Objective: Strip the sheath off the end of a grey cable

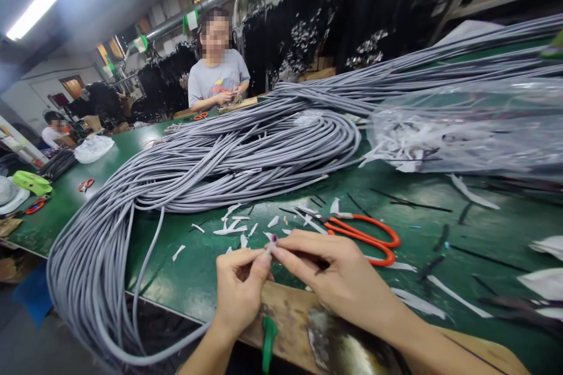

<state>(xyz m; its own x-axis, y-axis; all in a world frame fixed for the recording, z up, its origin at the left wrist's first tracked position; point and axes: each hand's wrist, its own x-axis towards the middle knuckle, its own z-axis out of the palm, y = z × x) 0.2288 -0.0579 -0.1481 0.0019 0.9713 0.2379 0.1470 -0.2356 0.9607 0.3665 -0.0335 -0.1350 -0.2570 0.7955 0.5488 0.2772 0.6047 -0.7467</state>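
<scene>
My left hand (240,287) is closed, thumb and forefinger pinching near the end of a grey cable (176,347) that seems to come up past my left wrist. The fingers of my right hand (332,269) pinch together at that same cable end (271,245), where a whitish bit and small red and blue tips show. The fingertips of both hands almost touch, and the fine detail between them is hidden. Just beyond my right hand lie red-handled scissors (373,234). Below the hands are a worn wooden board (285,310) and a green strip (268,340).
A big bundle of grey cables (211,158) spreads over the green table (149,258) and hangs off its near left edge. White scraps (233,225) and black strips lie about. A clear plastic bag (475,129) is at right. A person (217,76) sits across the table.
</scene>
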